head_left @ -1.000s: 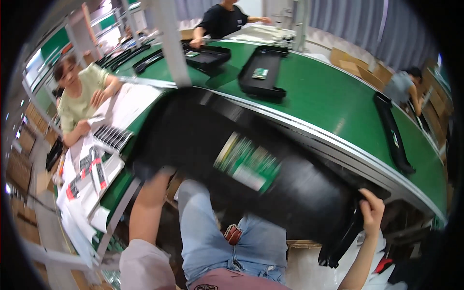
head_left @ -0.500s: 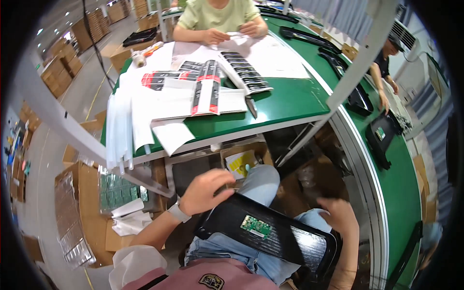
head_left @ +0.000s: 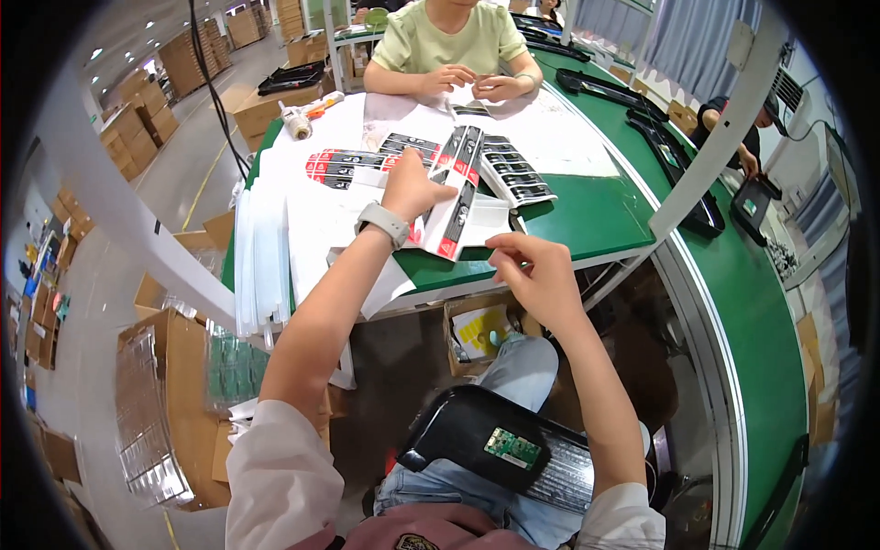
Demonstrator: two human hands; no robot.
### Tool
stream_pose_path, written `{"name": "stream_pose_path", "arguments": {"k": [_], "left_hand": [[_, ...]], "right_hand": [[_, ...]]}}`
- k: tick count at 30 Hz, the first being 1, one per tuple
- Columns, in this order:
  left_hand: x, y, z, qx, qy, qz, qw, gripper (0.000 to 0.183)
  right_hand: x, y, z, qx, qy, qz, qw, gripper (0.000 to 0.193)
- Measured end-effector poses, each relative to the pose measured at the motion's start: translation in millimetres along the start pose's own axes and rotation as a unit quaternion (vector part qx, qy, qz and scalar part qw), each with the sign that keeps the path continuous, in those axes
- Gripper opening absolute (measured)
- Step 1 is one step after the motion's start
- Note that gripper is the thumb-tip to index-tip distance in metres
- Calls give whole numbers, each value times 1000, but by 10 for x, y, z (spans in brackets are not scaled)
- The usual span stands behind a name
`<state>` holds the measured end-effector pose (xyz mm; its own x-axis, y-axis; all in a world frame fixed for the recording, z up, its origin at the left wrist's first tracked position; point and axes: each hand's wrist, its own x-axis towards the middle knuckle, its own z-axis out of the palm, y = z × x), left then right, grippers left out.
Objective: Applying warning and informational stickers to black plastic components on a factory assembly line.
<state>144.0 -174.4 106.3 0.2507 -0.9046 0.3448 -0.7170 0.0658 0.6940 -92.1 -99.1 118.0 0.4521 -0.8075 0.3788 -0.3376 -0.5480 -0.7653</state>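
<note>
My left hand [head_left: 417, 191], with a pale watch on the wrist, reaches over the label sheets on the green table. Its thumb stands apart from its fingers and lies over a black, white and red label strip [head_left: 461, 197]; I cannot tell if it grips it. To the right, my right hand [head_left: 541, 275] hovers at the table's near edge, fingers loosely bent and apart, nothing visible in them. Across my lap rests a black plastic housing [head_left: 458, 426] bearing a small green circuit board [head_left: 511, 448]; my right forearm covers part of it.
Under the labels is a green table [head_left: 587, 215]. More label sheets [head_left: 518, 174] and translucent strips [head_left: 261, 257] lie on it. Opposite sits a person in a light green top [head_left: 449, 41]. Black housings [head_left: 674, 156] line the right-hand bench. A cardboard box [head_left: 183, 385] stands at left.
Both hands have left the black housing and moved forward, the left onto the label sheets, the right to the table's edge. The view has shifted, and the housing stays on my lap.
</note>
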Motion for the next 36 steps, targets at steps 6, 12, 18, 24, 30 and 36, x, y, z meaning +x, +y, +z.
{"name": "stream_pose_path", "arguments": {"k": [6, 12, 18, 24, 30, 36], "left_hand": [[-599, 522, -199, -478, -191, -65, 855, 23], [-1158, 969, -229, -518, -287, -55, 804, 37], [-1305, 1148, -116, -494, -298, -11, 817, 53], [-1340, 1183, -36, -464, -351, -58, 811, 50], [-1334, 1214, 40, -492, -353, -80, 792, 44], [-1298, 1143, 118, -551, -359, -132, 741, 39]], "right_hand": [[-57, -61, -141, -99, 181, -181, 962, 32], [-343, -201, -395, -176, 210, -236, 932, 35], [-600, -176, -557, -217, 186, -228, 931, 30], [-730, -111, -630, -209, 163, -211, 941, 27], [-814, -49, -617, -185, 219, -175, 942, 30], [-768, 28, -597, -251, 241, -308, 886, 32]]}}
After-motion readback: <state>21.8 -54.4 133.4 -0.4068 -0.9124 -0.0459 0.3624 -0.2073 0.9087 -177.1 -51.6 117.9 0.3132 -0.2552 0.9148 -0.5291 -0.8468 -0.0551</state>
